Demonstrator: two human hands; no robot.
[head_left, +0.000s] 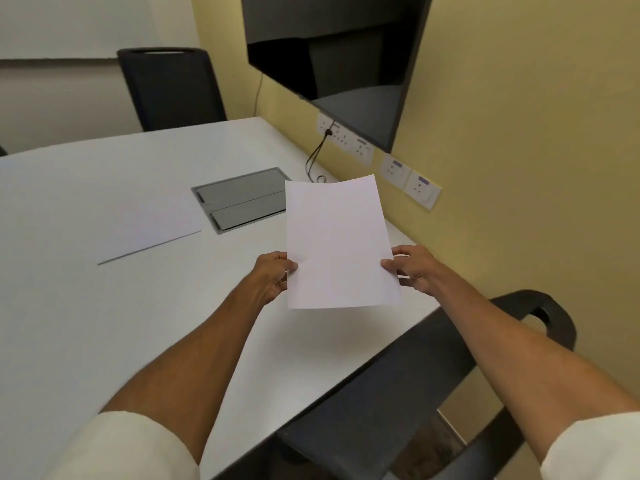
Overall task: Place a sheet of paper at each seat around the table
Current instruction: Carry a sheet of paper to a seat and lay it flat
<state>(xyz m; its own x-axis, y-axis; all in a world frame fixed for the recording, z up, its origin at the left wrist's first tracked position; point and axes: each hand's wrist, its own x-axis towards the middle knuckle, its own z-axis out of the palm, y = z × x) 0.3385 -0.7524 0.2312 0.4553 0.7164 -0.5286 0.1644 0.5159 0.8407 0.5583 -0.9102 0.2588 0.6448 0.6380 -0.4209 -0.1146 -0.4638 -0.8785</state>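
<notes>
I hold a blank white sheet of paper (337, 242) in the air above the white table (104, 306), near its right edge. My left hand (272, 277) pinches the sheet's left edge and my right hand (412, 268) pinches its right edge. Another white sheet (138, 223) lies flat on the table to the left, its near edge casting a thin dark line. A black chair (398, 386) stands at the table's near right side, below my right arm. A second black chair (171, 88) stands at the far side.
A grey cable hatch (242, 200) is set into the tabletop behind the held sheet. A dark wall screen (339, 60) hangs on the yellow wall at right, with sockets (408, 174) and a black cable (317, 157) below it.
</notes>
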